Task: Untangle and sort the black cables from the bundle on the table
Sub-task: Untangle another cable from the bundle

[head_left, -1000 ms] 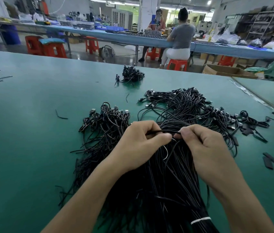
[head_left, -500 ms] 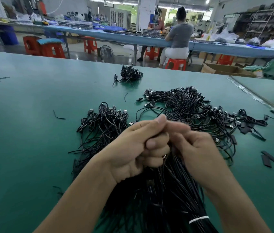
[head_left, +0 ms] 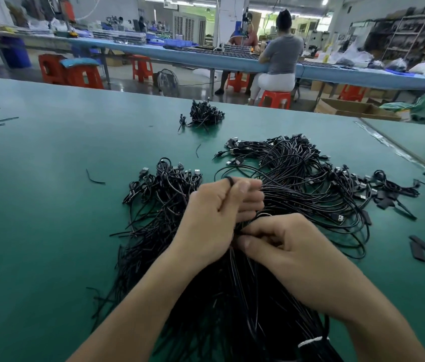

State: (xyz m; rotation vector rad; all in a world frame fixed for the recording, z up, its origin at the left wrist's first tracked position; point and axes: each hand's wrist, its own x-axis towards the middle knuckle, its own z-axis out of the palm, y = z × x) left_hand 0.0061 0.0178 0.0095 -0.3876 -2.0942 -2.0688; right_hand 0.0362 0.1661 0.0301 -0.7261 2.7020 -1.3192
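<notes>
Cables (head_left: 232,309) in a thick black bundle on the table (head_left: 36,231), running from the near edge up under both hands, bound beside the right forearm by a white tie (head_left: 313,342). Left hand (head_left: 214,218) closed, fingers curled, thumb and forefinger pinching a small loop (head_left: 228,178) of cable raised above the knuckles. Right hand (head_left: 292,252) just nearer and to the right of the left, fingers curled in, thumb and fingertips nipping thin strands at the top of the bundle; touching the left hand or only beside it, impossible to tell.

Left of the left hand, a pile (head_left: 164,184) of coiled cables with plugs, loose ends fanning toward the near edge. Beyond and right of the right hand, a larger tangle (head_left: 297,173) of long loops and plugs. Far beyond both hands, a small heap (head_left: 206,114), well apart. Right of the right hand, flat black strips (head_left: 422,246). Far left of the left hand, a short stray bit (head_left: 93,178). Past the table, red stools (head_left: 275,99) and a seated person (head_left: 281,56), back turned, at a long blue bench (head_left: 206,58).
</notes>
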